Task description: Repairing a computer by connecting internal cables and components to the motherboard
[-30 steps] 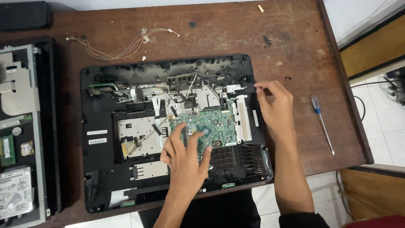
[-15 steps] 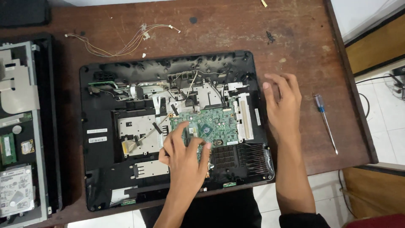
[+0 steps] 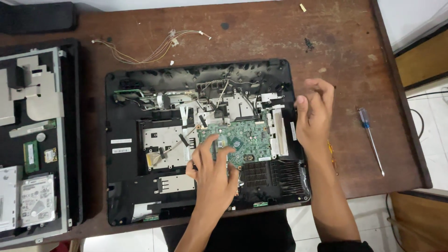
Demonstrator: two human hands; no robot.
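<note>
on the green circuit board (image 3: 242, 135) — left hand (image 3: 212, 170) spread; right hand (image 3: 313, 114) lifted, curled.

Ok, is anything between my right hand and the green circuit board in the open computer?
Nothing visible blocks it. The right hand is raised at the case's right edge, and only a pale upright bracket stands beside the green circuit board. The left hand already rests on the board's lower left.
</note>
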